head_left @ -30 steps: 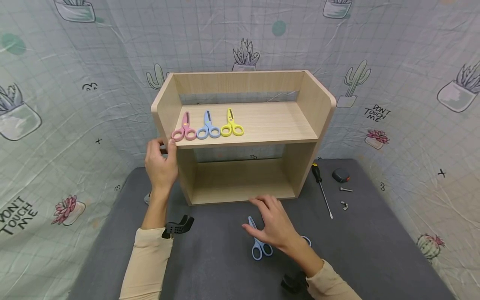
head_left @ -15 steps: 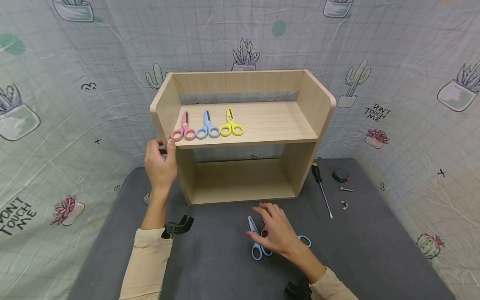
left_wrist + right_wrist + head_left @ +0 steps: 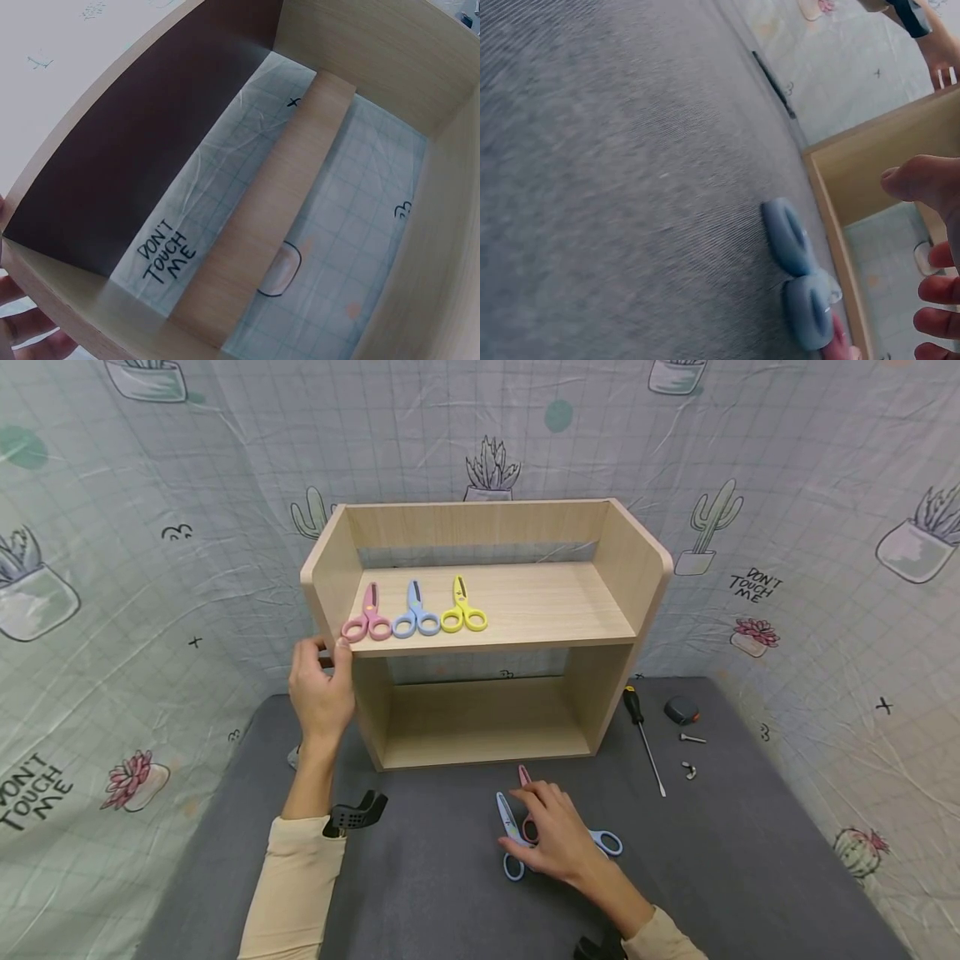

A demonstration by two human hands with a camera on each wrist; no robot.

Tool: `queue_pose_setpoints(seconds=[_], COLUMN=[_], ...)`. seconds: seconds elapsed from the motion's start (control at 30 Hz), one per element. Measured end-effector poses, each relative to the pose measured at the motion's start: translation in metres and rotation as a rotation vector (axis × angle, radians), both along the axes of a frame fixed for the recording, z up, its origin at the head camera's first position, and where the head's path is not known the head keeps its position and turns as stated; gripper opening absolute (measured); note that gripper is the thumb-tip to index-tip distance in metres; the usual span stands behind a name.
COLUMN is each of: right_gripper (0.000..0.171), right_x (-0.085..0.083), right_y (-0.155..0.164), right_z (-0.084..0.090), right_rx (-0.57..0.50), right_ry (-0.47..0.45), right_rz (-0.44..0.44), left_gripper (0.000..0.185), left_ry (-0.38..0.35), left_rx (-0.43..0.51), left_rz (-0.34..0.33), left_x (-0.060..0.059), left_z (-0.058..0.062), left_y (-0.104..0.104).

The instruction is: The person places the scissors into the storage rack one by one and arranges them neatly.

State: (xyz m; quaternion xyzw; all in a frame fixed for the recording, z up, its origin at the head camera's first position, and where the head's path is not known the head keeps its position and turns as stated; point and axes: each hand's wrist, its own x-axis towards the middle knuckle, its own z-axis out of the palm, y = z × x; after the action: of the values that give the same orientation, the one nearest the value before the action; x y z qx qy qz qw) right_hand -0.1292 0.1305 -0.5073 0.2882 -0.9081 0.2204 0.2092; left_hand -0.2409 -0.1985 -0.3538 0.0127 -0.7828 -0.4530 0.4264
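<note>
A cactus-print sheet (image 3: 135, 568) hangs behind a grey table (image 3: 735, 860) bearing a wooden shelf (image 3: 517, 602).

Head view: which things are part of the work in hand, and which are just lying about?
In hand: right hand on pink scissors and blue scissors on the mat; left hand on the wooden shelf; three scissors on the shelf.

Lying about: screwdriver, tape measure, screws.

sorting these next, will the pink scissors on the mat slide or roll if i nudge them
The pink scissors lie flat, so rolling looks unlikely. On the grey mat, which looks fabric-like, they would probably drag rather than glide. Small, with plastic-looking handles, they are likely light and stiff under the right hand.
</note>
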Motion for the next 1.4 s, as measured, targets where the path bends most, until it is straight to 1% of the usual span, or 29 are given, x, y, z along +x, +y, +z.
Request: queue_pose_setpoints(seconds=[0.2,0.4,0.5,0.67,0.83,1.0,1.23,1.3,1.4], right_gripper=[0.067,0.065,0.066,0.066,0.066,0.061,0.053,0.055,0.063], right_x=[0.003,0.006,0.007,0.007,0.006,0.008,0.015,0.017,0.02], right_y=[0.005,0.009,0.01,0.012,0.012,0.013,0.011,0.01,0.008], right_z=[-0.011,-0.021,-0.024,-0.024,-0.024,-0.025,-0.026,-0.027,-0.026], right_rx=[0.034,0.077,0.101,0.109,0.106,0.124,0.143,0.156,0.185], right_ry=[-0.017,-0.09,-0.111,-0.129,-0.125,-0.114,-0.077,-0.083,-0.112], right_rz=[-0.015,-0.032,-0.037,-0.034,-0.03,-0.019,0.028,0.033,0.021], left_gripper=[0.044,0.044,0.044,0.044,0.044,0.043,0.042,0.042,0.042], left_ry=[-0.003,-0.007,-0.01,-0.007,-0.007,-0.009,-0.011,-0.011,-0.011], left_rx=[0.0,0.003,0.005,0.008,0.009,0.011,0.008,0.007,0.006], left_rz=[-0.003,-0.005,-0.004,-0.003,-0.001,-0.002,0.0,-0.001,-0.002], left_x=[0.0,0.001,0.001,0.0,0.0,0.0,0.001,0.001,0.001], left_z=[0.001,0.001,0.001,0.002,0.003,0.003,0.002,0.002,0.002], left_y=[0.001,0.001,0.0,0.001,0.001,0.001,0.001,0.001,0.001])
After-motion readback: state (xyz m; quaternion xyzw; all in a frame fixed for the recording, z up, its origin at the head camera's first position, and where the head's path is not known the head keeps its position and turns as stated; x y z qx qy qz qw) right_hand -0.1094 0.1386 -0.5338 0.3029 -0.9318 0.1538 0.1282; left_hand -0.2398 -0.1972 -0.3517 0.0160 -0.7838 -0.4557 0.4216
